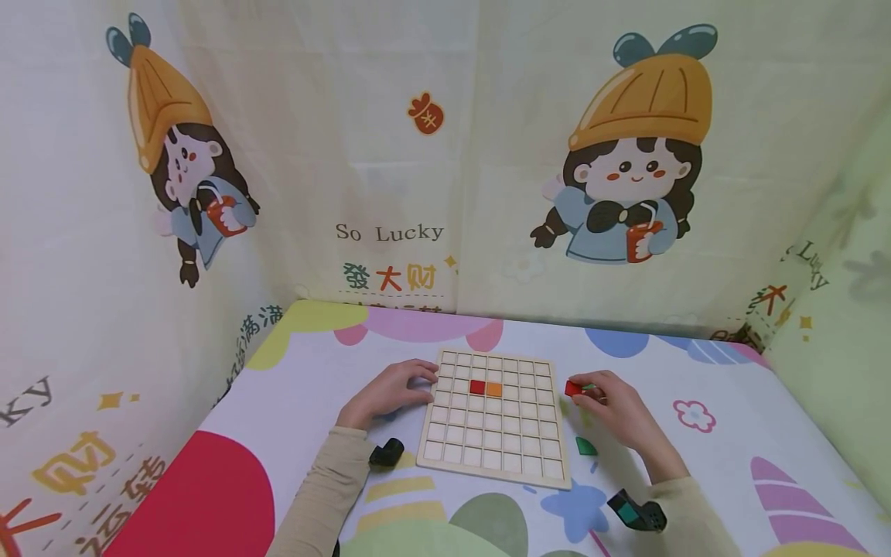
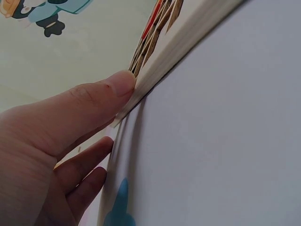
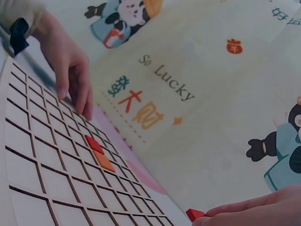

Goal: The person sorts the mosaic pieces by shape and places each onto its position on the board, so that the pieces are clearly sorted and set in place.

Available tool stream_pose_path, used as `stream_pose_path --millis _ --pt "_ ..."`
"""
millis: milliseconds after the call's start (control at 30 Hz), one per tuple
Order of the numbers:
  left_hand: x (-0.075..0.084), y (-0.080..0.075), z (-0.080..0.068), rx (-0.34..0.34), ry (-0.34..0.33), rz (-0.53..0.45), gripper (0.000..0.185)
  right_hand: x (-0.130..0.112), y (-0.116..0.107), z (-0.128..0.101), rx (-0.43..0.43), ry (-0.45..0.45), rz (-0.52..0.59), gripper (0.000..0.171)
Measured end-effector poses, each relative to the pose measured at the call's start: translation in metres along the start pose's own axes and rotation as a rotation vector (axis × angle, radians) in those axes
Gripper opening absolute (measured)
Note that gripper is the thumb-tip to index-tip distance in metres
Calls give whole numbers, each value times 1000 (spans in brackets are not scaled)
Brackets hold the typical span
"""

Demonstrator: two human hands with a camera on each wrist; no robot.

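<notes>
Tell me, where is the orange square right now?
In the head view the orange square sits in a cell of the wooden grid board, near its middle in the upper rows, touching the red square on its left.

We see the left hand [image 1: 390,393] blocking the grid board [image 1: 496,445] at 9 o'clock, the right hand [image 1: 616,410] at 3; 6 o'clock edge open.

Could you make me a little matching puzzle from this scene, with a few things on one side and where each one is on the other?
Things:
1. red tile
2. orange tile
3. left hand
4. red piece

Places:
A. held in the right hand, beside the board's right edge
B. in a cell of the wooden grid board, with the orange one to its right
C. resting on the board's left edge
D. in the cell just right of the red tile

Pairs: 1-B, 2-D, 3-C, 4-A
</notes>
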State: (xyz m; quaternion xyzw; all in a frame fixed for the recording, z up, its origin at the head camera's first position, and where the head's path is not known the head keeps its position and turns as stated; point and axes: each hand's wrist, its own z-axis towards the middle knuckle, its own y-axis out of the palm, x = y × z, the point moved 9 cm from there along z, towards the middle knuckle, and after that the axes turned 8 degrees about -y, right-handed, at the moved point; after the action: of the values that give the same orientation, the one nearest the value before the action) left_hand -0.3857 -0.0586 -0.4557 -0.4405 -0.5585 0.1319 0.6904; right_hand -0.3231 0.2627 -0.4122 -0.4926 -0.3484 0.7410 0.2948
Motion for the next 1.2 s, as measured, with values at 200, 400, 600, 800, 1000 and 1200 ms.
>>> stream_pose_path --millis 200,400,600,800,1000,1200 --pt "1 1 0 0 12 8 29 -2 6 4 -8 10 2 31" --pt "-1 0 1 2 11 6 29 -6 11 9 -16 11 19 30" --pt "0 -3 0 16 32 12 29 -18 14 16 -12 -35 42 29" --pt "0 -4 0 22 36 -7 29 -19 27 23 -52 -2 68 29" --pt "0 -3 1 20 35 -15 29 -20 43 28 -85 -3 89 30" --pt "-1 0 2 10 34 -14 28 -21 59 32 -128 21 95 29"
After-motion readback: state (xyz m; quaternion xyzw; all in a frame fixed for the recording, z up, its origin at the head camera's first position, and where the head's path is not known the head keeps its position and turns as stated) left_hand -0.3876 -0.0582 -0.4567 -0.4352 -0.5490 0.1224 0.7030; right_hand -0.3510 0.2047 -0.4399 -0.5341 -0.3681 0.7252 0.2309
